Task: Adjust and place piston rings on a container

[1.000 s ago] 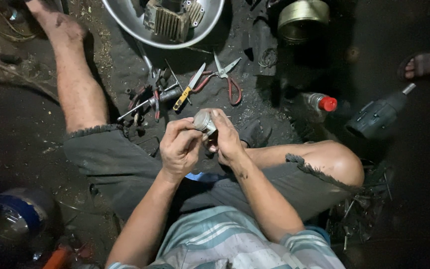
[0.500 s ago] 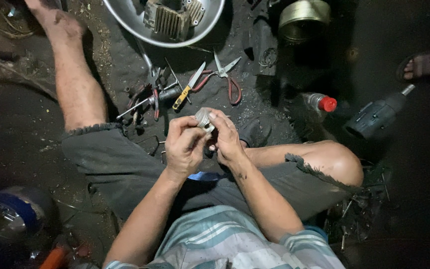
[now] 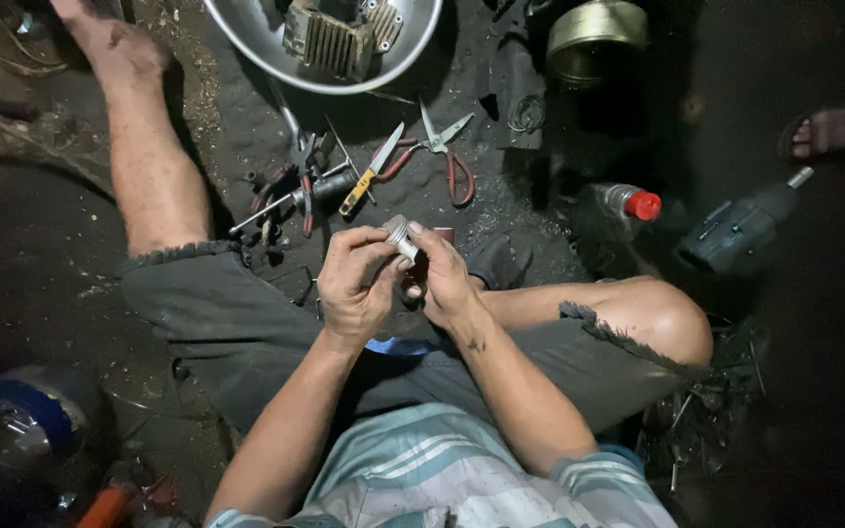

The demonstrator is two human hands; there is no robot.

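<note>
I sit on a dark, dirty floor with my legs spread. My left hand point(image 3: 356, 284) and my right hand point(image 3: 442, 279) meet in front of me, both gripping a small grey metal part point(image 3: 400, 235) with a round threaded end that sticks up between the fingertips. The lower half of the part is hidden by my fingers. Just beyond my hands lie scissors with red handles point(image 3: 442, 156), a yellow-handled screwdriver point(image 3: 369, 176) and pliers point(image 3: 295, 186).
A round metal basin point(image 3: 246, 44) holding a finned grey engine part point(image 3: 330, 39) stands at the top. A plastic bottle with a red cap point(image 3: 628, 205), a dark power drill point(image 3: 740, 230) and a brass-coloured tin point(image 3: 594, 34) lie right. Another person's sandalled foot point(image 3: 828, 132) shows far right.
My hands stay together on the small metal part, with only slight finger shifts turning it. Nothing else has moved.
</note>
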